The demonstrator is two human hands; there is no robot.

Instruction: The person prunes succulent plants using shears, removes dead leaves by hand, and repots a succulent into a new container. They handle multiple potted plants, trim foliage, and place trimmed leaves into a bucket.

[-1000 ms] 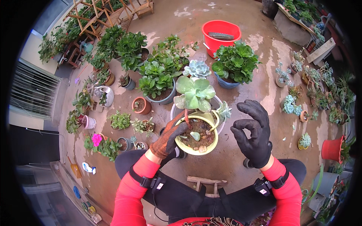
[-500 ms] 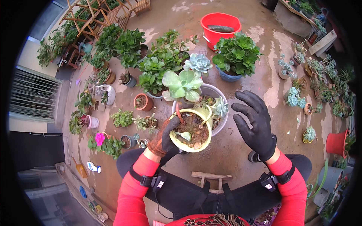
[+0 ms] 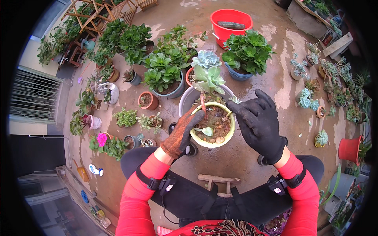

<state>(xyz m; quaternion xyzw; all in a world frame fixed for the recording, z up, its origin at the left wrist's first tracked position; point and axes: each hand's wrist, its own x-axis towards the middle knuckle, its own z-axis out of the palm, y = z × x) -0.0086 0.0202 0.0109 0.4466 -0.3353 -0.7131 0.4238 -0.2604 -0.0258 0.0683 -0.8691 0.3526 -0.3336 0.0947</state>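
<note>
At frame centre, the brown-and-black-gloved left hand (image 3: 183,133) grips a round pale-yellow pot (image 3: 206,144) by its left rim, presumably steadying its tall pale-green rosette succulent (image 3: 211,81), while the black-gloved right hand (image 3: 258,126), fingers half-bent, adjoins the right rim, its grip indeterminable.

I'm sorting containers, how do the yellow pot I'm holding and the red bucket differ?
Your left hand holds the yellow pot; the red bucket stands on the floor. The yellow pot looks smaller than the red bucket. The yellow pot contains soil; the red bucket, a dark ridged object. Both are open-topped.
</note>
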